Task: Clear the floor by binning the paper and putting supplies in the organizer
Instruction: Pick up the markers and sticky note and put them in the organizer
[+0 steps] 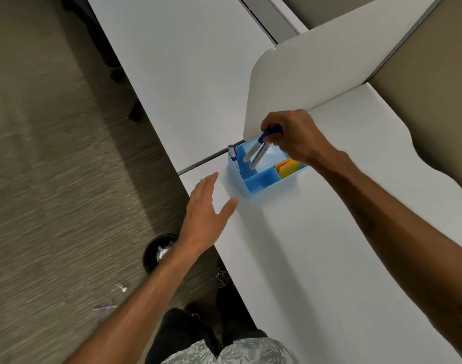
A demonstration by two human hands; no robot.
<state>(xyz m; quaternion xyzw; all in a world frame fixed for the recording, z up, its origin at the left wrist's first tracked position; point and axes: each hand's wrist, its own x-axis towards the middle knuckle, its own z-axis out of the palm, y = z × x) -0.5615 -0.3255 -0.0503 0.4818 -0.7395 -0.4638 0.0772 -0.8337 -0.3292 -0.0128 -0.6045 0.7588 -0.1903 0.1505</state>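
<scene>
On the carpet at far left we see small bits of litter (pixel 111 307) and, nearer the desk, a black bin (pixel 151 254) with crumpled paper (pixel 163 252) inside. Our left hand (pixel 207 208) hovers over the edge of the white desk (pixel 316 258), fingers spread and holding nothing. Just right of it sits the blue organizer (pixel 253 189): one marker (pixel 233 153) stands in its left compartment, coloured sticky notes (pixel 289 166) fill the right one. Our right hand (pixel 294 137) pinches two markers (pixel 256 151) by their blue caps, tips lowered into the rear compartment.
</scene>
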